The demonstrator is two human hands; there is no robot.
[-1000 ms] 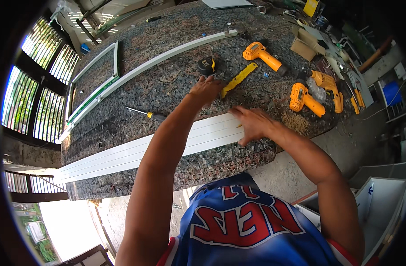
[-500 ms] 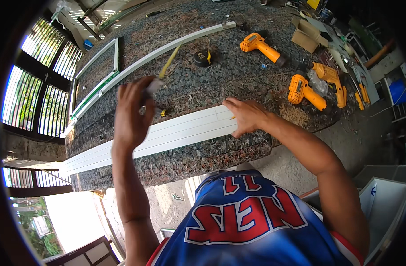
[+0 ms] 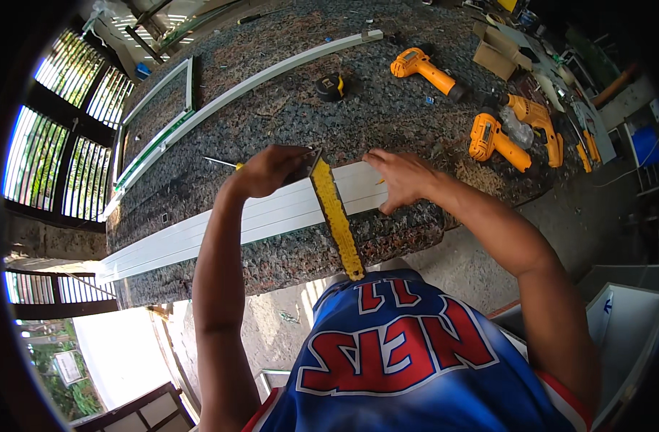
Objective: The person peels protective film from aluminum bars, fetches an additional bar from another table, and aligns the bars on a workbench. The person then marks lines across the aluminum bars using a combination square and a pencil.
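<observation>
Several long white profiles (image 3: 272, 215) lie side by side along the near edge of the stone-topped table. My left hand (image 3: 272, 171) is closed on the dark stock of a try square (image 3: 334, 216). The square's yellow, worn blade crosses the profiles and sticks out over the near table edge toward me. At their right end my right hand (image 3: 407, 181) grips the profiles, fingers at the far side and thumb at the near side. A thin yellow tip, like a pencil (image 3: 380, 181), shows beside its fingers; the rest is hidden. Beyond my left hand lies a screwdriver (image 3: 221, 162), partly covered.
A tape measure (image 3: 330, 87) sits mid-table. Orange cordless drills (image 3: 424, 72) and a corded drill (image 3: 534, 122) lie at right, near an open cardboard box (image 3: 496, 54). A long white bar (image 3: 272, 70) and a white frame (image 3: 191, 86) lie at the far left.
My left hand has come down and to the right, turning the try square from upright to lying across the profiles. My right hand stays at the profiles' end.
</observation>
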